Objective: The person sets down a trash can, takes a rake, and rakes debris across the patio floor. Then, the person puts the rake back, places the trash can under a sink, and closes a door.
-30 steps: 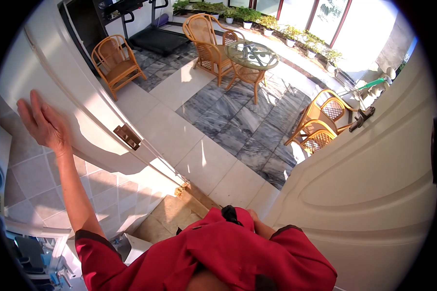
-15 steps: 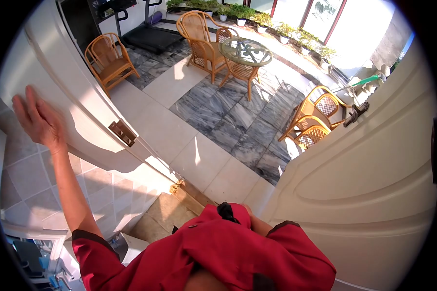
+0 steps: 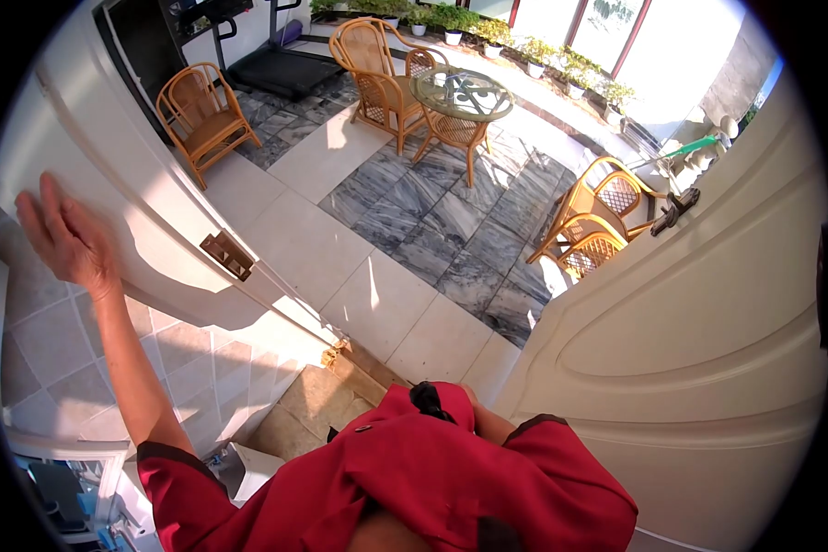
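My left hand (image 3: 72,241) lies flat with its fingers stretched out against the white door frame (image 3: 110,138) at the left. A metal strike plate (image 3: 227,255) is set in that frame, to the right of the hand. My right forearm (image 3: 493,425) bends in at the front of the red top (image 3: 423,469); the hand is almost wholly hidden by cloth, so its fingers do not show. A cream panelled door (image 3: 690,350) stands swung open on the right, with a dark handle (image 3: 675,212) on its far edge.
Beyond the threshold (image 3: 363,375) lies a marble-tiled floor (image 3: 432,212). Rattan chairs (image 3: 207,120) stand around a round glass table (image 3: 463,94). A treadmill (image 3: 285,72) and potted plants (image 3: 494,35) line the back. A green-handled tool (image 3: 690,147) leans at the right.
The view has shifted very slightly, and my left hand appears a little lower and further left in it. The hand stays flat on the frame; the door looks unmoved.
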{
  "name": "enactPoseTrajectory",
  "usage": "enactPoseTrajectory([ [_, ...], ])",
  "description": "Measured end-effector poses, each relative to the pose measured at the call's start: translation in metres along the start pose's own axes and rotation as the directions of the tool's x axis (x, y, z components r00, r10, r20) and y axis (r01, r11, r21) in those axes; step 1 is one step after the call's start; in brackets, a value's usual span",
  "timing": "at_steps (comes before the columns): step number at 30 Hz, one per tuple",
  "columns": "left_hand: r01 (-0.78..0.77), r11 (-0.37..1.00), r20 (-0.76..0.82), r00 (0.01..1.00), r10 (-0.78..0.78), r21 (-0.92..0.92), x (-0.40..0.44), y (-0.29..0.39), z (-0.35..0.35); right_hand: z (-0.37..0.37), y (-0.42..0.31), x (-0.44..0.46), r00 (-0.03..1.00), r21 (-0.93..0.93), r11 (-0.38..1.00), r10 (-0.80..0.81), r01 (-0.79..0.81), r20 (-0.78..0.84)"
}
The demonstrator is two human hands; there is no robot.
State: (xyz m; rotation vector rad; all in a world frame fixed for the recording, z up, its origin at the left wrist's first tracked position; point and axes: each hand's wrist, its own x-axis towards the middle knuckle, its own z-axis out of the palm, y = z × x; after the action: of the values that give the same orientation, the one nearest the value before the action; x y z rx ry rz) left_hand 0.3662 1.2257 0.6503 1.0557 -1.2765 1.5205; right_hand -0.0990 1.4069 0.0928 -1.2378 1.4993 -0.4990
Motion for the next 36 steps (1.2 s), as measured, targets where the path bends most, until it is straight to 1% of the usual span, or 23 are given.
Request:
enactPoseTrajectory([
  [3,0.012,1.0,0.003,1.0,-0.012,-0.004,0.0,0.001,0.001,0.004,0.028,0.015,0.992,-0.157,0.979,-0.126,0.128,0.024],
  [6,0.004,1.0,0.003,1.0,-0.003,-0.012,-0.001,-0.003,0.003,0.006,0.044,0.022,0.986,-0.18,0.97,-0.163,0.166,0.03],
  [9,-0.008,1.0,-0.004,1.0,0.008,-0.016,0.0,-0.002,0.002,0.011,0.057,0.025,0.998,-0.04,0.999,-0.022,0.024,0.061],
  [12,-0.004,1.0,0.008,1.0,0.004,0.001,-0.001,-0.002,0.002,0.009,0.046,0.017,0.999,0.052,0.999,0.0,0.002,-0.046],
  [13,-0.001,1.0,0.014,1.0,0.001,0.011,-0.002,-0.004,0.002,0.011,0.054,0.021,0.999,0.132,0.991,0.029,-0.026,-0.022],
  [15,-0.015,1.0,0.005,1.0,0.015,0.005,-0.003,-0.005,0.003,0.022,0.096,0.04,0.996,0.285,0.955,0.08,-0.086,0.031],
  [18,-0.023,1.0,0.013,1.0,0.023,0.019,-0.005,-0.009,0.004,0.017,0.084,0.032,0.994,0.421,0.901,0.09,-0.109,0.067],
  [21,-0.027,1.0,0.008,1.0,0.026,0.011,-0.004,-0.008,0.004,0.005,0.039,0.014,0.999,0.157,0.987,0.038,-0.037,0.0],
  [24,-0.035,0.999,0.011,0.999,0.035,0.011,-0.005,-0.01,0.004,-0.002,0.025,0.009,1.0,-0.148,0.989,-0.017,0.02,0.021],
  [27,-0.035,0.999,0.024,0.999,0.035,0.021,-0.006,-0.016,0.005,0.0,0.026,0.01,0.999,-0.16,0.987,-0.031,0.024,-0.04],
  [30,-0.03,0.999,0.049,0.998,0.028,0.031,-0.011,-0.023,0.008,0.005,0.036,0.016,0.998,-0.268,0.962,0.044,-0.056,-0.051],
  [33,-0.011,0.999,0.071,0.997,0.008,0.045,-0.014,-0.025,0.008,0.011,0.053,0.022,0.996,-0.208,0.978,-0.027,0.009,-0.083],
  [36,-0.028,0.998,0.09,0.996,0.022,0.063,-0.018,-0.034,0.01,0.011,0.061,0.027,0.998,-0.222,0.975,-0.037,0.023,-0.057],
])
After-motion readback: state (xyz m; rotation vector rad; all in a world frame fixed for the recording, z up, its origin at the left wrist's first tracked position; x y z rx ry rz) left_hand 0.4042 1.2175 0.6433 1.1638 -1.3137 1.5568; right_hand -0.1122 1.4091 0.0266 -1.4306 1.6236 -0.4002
